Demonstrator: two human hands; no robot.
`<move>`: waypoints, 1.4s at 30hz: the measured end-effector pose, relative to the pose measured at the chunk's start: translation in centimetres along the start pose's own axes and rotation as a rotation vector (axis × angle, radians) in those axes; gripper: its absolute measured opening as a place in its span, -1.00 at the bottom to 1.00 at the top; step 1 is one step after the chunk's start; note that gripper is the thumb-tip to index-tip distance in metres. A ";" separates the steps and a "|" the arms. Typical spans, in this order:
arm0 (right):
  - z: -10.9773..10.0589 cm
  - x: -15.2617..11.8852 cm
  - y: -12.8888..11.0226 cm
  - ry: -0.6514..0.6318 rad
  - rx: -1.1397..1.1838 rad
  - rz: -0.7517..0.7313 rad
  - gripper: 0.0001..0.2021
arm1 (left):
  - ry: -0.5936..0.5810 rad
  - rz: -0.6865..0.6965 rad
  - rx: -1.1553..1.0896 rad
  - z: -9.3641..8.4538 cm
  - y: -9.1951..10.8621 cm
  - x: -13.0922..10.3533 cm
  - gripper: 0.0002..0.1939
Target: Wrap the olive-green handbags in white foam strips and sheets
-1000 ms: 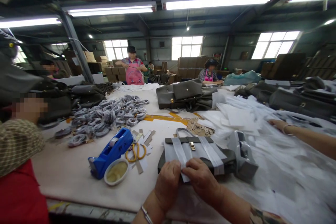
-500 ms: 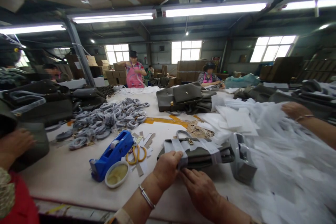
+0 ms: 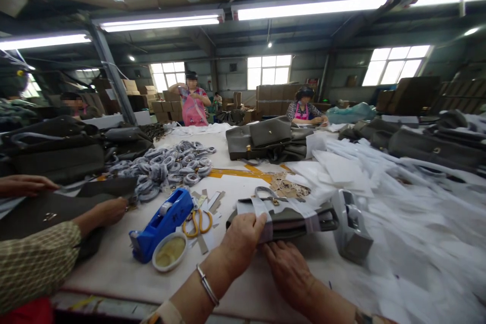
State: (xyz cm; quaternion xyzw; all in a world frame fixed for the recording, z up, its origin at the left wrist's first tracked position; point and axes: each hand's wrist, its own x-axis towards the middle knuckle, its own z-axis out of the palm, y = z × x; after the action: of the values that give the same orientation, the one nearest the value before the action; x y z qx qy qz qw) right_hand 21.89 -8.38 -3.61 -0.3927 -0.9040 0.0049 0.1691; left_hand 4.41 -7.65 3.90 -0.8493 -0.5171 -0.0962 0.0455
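Observation:
A dark grey-green handbag (image 3: pixel 288 230) lies on the table in front of me, with white wrapping strips around its body and a wrapped handle standing up. My left hand (image 3: pixel 243 238) is closed on its left end, thumb on top over a white strip. My right hand (image 3: pixel 290 271) is at the lower front edge, its bent fingers against the bag and the fingertips partly hidden. Just right of the bag stands a grey tape dispenser (image 3: pixel 353 233).
To the left are a blue tape dispenser (image 3: pixel 161 225), yellow-handled scissors (image 3: pixel 197 225) and a small white bowl (image 3: pixel 169 252). Behind lie wrapped coiled straps (image 3: pixel 167 164) and another bag (image 3: pixel 261 142). White sheets (image 3: pixel 410 233) cover the right. A co-worker's hands (image 3: pixel 110 211) handle a bag at left.
My hands stay on the handbag with only a slight shift. At left, the co-worker's bag now lies spread on the table under both hands. The other person's hand at right has left view.

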 end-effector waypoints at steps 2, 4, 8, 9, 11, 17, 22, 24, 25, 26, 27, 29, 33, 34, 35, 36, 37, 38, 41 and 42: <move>-0.2 0.0 0.2 0.020 0.013 -0.021 -0.60 | 0.005 -0.045 0.041 0.3 0.4 0.2 -0.44; 0.1 -0.1 0.8 0.030 0.024 -0.047 -0.54 | 0.013 -0.090 0.061 0.3 0.5 0.5 -0.53; 1.6 0.2 3.7 0.056 0.008 -0.012 -0.44 | 0.031 -0.109 0.026 -0.9 -0.5 1.4 -0.54; 1.9 0.5 4.6 0.067 0.001 -0.001 -0.40 | 0.036 -0.109 0.012 -1.4 -0.9 1.7 -0.53; 2.3 1.4 6.1 0.087 0.005 -0.023 -0.30 | 0.045 -0.114 -0.016 -2.4 -1.8 2.4 -0.52; 1.0 4.3 7.0 -0.047 0.000 -0.119 -0.37 | 0.052 -0.139 -0.086 -4.2 -3.8 4.2 -0.69; 0.4 3.6 4.7 -0.354 -0.044 -0.101 -0.84 | 0.081 -0.165 -0.136 -4.0 -4.8 4.7 -0.73; 0.6 2.5 3.5 -0.375 -0.056 -0.124 -0.86 | 0.106 -0.173 -0.148 -3.7 -4.9 4.7 -0.70; 0.8 1.9 2.8 -0.379 -0.062 -0.127 -0.86 | 0.123 -0.176 -0.149 -3.6 -4.8 4.6 -0.67; 1.0 1.4 2.2 -0.383 -0.068 -0.121 -0.86 | 0.143 -0.176 -0.145 -3.4 -4.7 4.6 -0.63; 1.2 0.8 1.6 -0.384 -0.075 -0.114 -0.85 | 0.165 -0.171 -0.138 -3.2 -4.5 4.4 -0.60; 1.4 -0.2 0.5 -0.396 -0.096 -0.107 -0.83 | 0.208 -0.142 -0.115 -2.5 -3.8 3.9 -0.53; 1.5 -1.9 -1.2 -0.380 -0.133 -0.101 -0.82 | 0.290 -0.057 -0.059 1.0 -2.2 1.5 -0.45; 1.3 -2.2 -1.5 -0.384 -0.130 -0.107 -0.82 | 0.318 -0.041 -0.043 2.3 -1.8 0.6 -0.46; 1.1 -2.5 -1.7 -0.401 -0.123 -0.118 -0.81 | 0.350 -0.025 -0.027 3.8 -1.3 -0.3 -0.47; 0.9 -2.9 -1.9 -0.423 -0.116 -0.128 -0.79 | 0.380 -0.011 -0.011 5.2 -0.9 -1.3 -0.51; 0.6 -3.1 -2.0 -0.444 -0.109 -0.138 -0.78 | 0.408 -0.002 0.002 6.6 -0.5 -2.2 -0.57; 0.4 -3.4 -2.1 -0.450 -0.101 -0.143 -0.78 | 0.429 0.007 0.011 7.9 -0.1 -3.1 -0.62; -0.1 -3.7 -2.3 -0.392 -0.063 -0.164 -0.85 | 0.481 -0.004 0.028 10.6 1.1 -4.8 -0.69; -0.1 -3.7 -2.4 -0.369 -0.042 -0.191 -0.86 | 0.494 -0.016 0.031 11.1 1.3 -5.0 -0.68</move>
State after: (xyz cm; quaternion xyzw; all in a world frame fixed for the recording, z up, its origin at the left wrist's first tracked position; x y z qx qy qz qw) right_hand 22.60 -12.67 -4.25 -0.3013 -0.9526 0.0417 -0.0077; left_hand 4.64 -10.69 -7.98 -0.7949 -0.4986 -0.2933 0.1830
